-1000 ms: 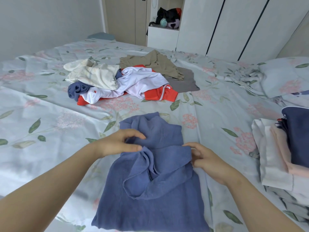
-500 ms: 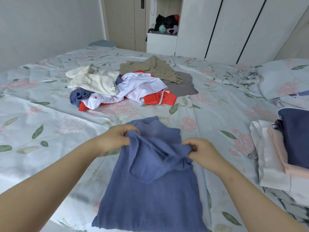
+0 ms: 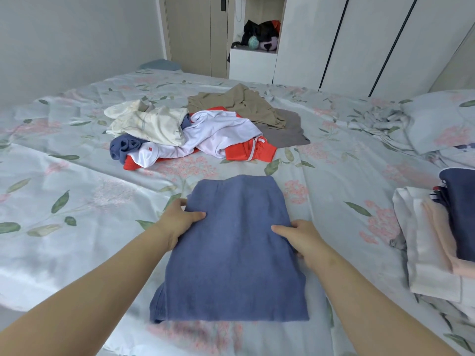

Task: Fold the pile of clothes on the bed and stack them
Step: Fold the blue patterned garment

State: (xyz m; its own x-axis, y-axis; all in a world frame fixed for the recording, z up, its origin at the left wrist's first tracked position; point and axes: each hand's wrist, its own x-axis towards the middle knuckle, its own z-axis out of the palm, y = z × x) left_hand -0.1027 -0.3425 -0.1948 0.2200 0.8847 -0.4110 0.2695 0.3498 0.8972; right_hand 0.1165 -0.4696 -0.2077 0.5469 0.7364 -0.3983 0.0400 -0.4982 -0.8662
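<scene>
Nearest, the two forearms reach in from the bottom corners and meet a blue garment (image 3: 231, 253) that lies flat on the floral bed (image 3: 77, 201) directly between the hands. It is folded into a tall, tidy rectangle of soft, slightly nubby cloth, narrower at its far end, with a little of an under-layer peeking out at the near left corner. The left hand (image 3: 177, 219) holds the garment's left edge about halfway up, thumb laid flat on top and fingers curled at the hem; the right hand (image 3: 303, 237) holds the opposite edge a touch nearer, thumb on top and the other fingers tucked beneath the cloth. Out past the right hand, at the frame's edge, sits a stack of folded clothes (image 3: 416, 240) — white at the bottom, pale pink above it, a navy piece (image 3: 460, 214) on top. Well beyond both hands lies the unfolded pile (image 3: 205, 132): a cream garment (image 3: 149, 122) to the left, a bunched dark-blue piece (image 3: 123, 147) below it, white and red-orange cloth tangled in the middle, khaki (image 3: 236, 104) and grey (image 3: 285, 134) pieces behind. Farther right a matching pillow (image 3: 442, 119) rests on the bed, and beyond it stand white wardrobe doors (image 3: 359, 39) — an open niche (image 3: 259, 34) beside them holds dark bags.
</scene>
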